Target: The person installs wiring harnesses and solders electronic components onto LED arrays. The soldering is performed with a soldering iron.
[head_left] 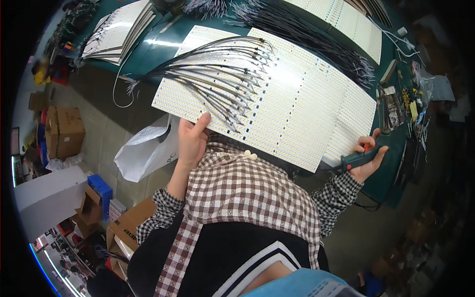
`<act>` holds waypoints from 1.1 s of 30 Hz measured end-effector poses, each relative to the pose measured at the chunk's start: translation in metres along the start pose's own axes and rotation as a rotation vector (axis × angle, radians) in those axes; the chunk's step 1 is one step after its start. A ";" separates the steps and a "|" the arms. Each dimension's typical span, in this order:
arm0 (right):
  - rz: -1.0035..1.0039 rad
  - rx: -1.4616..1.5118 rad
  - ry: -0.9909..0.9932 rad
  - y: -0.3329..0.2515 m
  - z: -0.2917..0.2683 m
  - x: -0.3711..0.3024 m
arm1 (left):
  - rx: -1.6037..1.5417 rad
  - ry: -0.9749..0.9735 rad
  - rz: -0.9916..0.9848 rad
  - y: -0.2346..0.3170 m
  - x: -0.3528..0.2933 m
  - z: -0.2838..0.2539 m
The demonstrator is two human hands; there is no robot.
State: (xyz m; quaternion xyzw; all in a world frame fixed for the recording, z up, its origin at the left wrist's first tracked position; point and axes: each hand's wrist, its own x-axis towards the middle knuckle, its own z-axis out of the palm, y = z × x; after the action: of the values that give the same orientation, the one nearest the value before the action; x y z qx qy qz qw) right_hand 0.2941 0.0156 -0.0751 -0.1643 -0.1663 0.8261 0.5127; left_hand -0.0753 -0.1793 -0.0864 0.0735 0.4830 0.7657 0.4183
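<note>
My left hand [193, 139] pinches the near left edge of a white LED panel [225, 116], thumb on top and fingers beneath. A row of black, grey and yellowish wires [203, 74] is attached along the panel, and their loose ends gather toward the left. At the table's near right, my right hand [367, 161] is wrapped around a dark green gun-shaped tool [358, 158] with red buttons, beside the right end of the panels. Its tip cannot be made out. Another white LED panel [316, 79] spreads to the right with its wire pads showing.
Behind the panels lies a thick bundle of black wires [307, 37]. Stacked panels [116, 32] stand at the far left of the green table [161, 42]. On the right are a small box of parts [391, 106] and plastic bags [433, 81]. A white bag [143, 148] hangs near my left arm.
</note>
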 end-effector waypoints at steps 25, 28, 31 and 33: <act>-0.167 0.044 -0.063 -0.016 -0.022 -0.008 | -0.064 0.321 0.624 0.293 0.080 -0.123; -0.140 0.149 -0.106 -0.024 -0.037 -0.006 | -0.055 0.306 0.650 0.351 0.116 -0.180; -0.117 0.208 -0.115 -0.027 -0.037 -0.010 | -0.061 0.299 0.635 0.412 0.158 -0.236; -0.113 0.183 -0.082 -0.050 -0.049 -0.020 | -0.090 0.308 0.577 0.402 0.179 -0.265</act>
State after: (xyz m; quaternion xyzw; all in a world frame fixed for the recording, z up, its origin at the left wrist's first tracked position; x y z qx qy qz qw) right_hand 0.3640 0.0234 -0.0941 -0.0731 -0.1199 0.8136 0.5642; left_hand -0.5559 -0.3053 0.0449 0.0722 0.4655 0.8753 0.1092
